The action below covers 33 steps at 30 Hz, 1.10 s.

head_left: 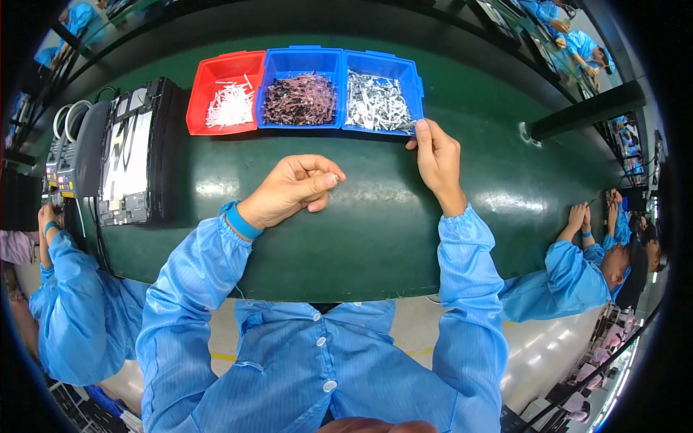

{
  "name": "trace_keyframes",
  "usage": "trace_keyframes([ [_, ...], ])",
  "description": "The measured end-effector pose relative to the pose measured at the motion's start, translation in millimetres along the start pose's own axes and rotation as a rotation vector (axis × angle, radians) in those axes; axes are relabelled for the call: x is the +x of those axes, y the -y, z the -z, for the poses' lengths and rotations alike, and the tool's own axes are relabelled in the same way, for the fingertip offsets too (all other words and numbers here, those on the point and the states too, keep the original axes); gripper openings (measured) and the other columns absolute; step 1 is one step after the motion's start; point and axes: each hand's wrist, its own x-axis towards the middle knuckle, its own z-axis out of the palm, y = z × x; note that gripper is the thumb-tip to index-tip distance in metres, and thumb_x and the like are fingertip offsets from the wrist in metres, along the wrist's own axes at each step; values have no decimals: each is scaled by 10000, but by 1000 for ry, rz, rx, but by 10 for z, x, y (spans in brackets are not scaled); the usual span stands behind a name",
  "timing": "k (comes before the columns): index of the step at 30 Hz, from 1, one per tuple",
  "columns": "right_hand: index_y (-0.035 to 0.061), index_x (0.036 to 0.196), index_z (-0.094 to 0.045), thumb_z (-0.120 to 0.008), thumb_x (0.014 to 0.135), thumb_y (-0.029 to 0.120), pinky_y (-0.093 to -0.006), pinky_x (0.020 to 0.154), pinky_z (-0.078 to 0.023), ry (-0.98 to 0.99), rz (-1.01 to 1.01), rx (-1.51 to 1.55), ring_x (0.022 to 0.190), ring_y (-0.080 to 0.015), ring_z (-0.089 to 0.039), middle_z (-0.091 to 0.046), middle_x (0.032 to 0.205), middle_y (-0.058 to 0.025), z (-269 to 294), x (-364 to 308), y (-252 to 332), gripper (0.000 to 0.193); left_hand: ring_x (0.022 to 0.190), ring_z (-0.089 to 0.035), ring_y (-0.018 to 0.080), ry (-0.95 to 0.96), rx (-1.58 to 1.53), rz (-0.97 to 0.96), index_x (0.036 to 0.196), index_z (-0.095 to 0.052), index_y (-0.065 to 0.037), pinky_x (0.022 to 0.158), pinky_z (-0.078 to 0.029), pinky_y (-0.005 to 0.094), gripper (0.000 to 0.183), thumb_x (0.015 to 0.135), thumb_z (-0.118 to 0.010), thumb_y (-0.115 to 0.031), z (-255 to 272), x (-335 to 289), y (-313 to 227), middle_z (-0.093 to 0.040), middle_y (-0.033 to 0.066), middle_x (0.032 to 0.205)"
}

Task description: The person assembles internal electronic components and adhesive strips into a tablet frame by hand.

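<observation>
My left hand (292,191), with a blue band at its wrist, is over the green table, thumb and forefinger pinched on a tiny piece (337,177) too small to name. At the front right corner of the right blue bin (420,85), my right hand (437,160) has its thumb and fingers pressed together; what they hold, if anything, I cannot make out. Silvery and white small strip-like parts (375,101) fill that bin. Dark, coppery small parts (299,99) lie in the middle blue bin (303,54). White small sticks (231,103) sit in the red bin (198,94).
A stack of flat black-framed device panels (133,155) stands at the table's left, beside grey instruments (68,155) with cables. A dark post (588,112) rises at the right. Co-workers in blue sit on the left (79,317) and right (567,281).
</observation>
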Motion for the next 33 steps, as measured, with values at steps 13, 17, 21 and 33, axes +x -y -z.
trace_keyframes([
  [13,-33,1093,-667,-523,1027,267,-275,570,-469,-1,1,2,635,-132,-627,-649,708,-97,-11,2,-18,339,541,-290,57,19,-22,-5,1049,-631,-40,529,-339,248,171,1015,-553,-188,26,3,11,-350,-54,639],
  [17,-34,1092,-666,-525,1026,264,-275,569,-467,-4,-8,13,633,-132,-626,-649,709,-98,-15,0,-13,336,539,-288,56,20,-34,-8,1047,-628,-39,529,-338,248,171,1017,-550,-188,19,2,4,-351,-53,639],
  [21,-29,1091,-667,-525,1025,261,-278,570,-468,-10,2,16,629,-132,-623,-648,708,-99,-16,1,-43,330,538,-288,56,11,-32,-11,1041,-628,-37,529,-337,247,161,1012,-558,-180,13,7,8,-354,-53,638],
  [33,-24,1097,-672,-542,1015,256,-274,569,-466,-8,1,7,627,-119,-619,-647,700,-92,-16,2,-54,319,540,-299,58,3,-30,-1,1037,-631,-33,529,-344,248,146,1000,-578,-164,12,11,3,-368,-51,645],
])
